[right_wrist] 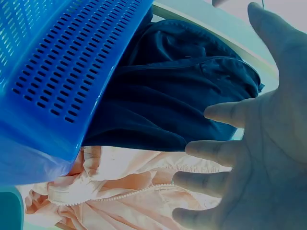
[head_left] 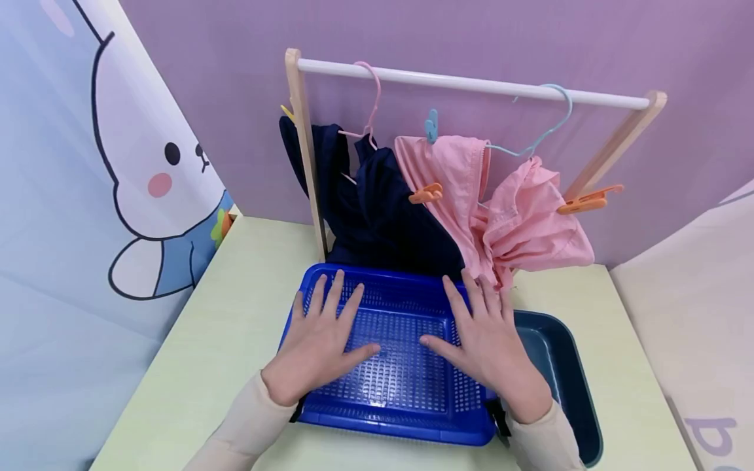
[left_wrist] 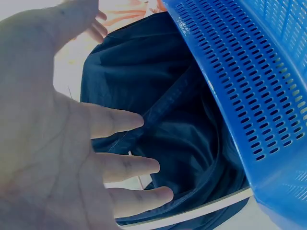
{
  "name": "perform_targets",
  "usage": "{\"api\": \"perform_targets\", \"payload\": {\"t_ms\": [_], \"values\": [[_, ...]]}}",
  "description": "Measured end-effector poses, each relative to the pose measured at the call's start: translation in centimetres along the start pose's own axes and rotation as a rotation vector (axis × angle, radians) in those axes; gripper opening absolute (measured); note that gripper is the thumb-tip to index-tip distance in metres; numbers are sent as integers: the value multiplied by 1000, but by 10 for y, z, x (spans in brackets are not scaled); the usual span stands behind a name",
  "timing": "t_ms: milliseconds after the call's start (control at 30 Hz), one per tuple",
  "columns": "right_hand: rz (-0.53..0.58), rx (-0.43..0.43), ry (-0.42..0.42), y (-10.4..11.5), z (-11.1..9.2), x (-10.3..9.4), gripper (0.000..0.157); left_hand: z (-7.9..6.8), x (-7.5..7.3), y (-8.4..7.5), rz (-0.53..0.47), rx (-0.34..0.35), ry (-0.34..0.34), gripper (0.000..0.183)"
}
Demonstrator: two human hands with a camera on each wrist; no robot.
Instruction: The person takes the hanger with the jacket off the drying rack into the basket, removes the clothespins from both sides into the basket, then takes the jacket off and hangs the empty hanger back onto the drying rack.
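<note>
Both hands hover with fingers spread over a blue perforated plastic basket (head_left: 406, 425), and neither holds anything. The left hand (head_left: 321, 340) is above the basket's left side, palm down, thumb pointing inward. Over the right side is the right hand (head_left: 485, 340), its fingertips overlapping the far rim in the head view. Behind the basket a dark navy garment (head_left: 389, 209) hangs on a pink hanger (head_left: 375, 98). To its right, a pink zippered garment (head_left: 459, 163) hangs from a light blue hanger (head_left: 556, 127). In the left wrist view the open palm faces the navy garment (left_wrist: 153, 81).
A wooden rack with a white rod (head_left: 448, 80) stands at the back. Orange clothespins (head_left: 427, 193), a blue clothespin (head_left: 432, 125) and a yellow one (head_left: 287, 113) are clipped on the clothes. A dark teal basin (head_left: 559, 353) sits right of the basket on the pale table (head_left: 235, 307).
</note>
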State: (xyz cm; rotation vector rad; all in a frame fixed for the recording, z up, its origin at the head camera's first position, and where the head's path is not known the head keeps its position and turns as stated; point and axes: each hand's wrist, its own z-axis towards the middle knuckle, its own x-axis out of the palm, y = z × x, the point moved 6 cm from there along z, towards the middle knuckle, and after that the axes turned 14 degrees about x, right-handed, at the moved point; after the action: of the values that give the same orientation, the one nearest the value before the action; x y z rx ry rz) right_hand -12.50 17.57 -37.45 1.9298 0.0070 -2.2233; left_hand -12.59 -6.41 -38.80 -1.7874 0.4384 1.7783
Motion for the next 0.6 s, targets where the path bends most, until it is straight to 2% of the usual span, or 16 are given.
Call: {"api": "perform_targets", "payload": {"t_ms": [167, 300, 433, 600], "values": [[75, -78, -192, -1, 4, -17, 87, -1, -8, 6, -34, 15, -136, 85], [113, -136, -316, -1, 9, -31, 81, -5, -15, 14, -49, 20, -225, 79], [130, -160, -366, -4, 18, -42, 73, -11, -17, 24, -86, -2, -268, 75], [152, -160, -374, -10, 30, -51, 64, -20, -14, 41, -174, -76, -271, 69]]}}
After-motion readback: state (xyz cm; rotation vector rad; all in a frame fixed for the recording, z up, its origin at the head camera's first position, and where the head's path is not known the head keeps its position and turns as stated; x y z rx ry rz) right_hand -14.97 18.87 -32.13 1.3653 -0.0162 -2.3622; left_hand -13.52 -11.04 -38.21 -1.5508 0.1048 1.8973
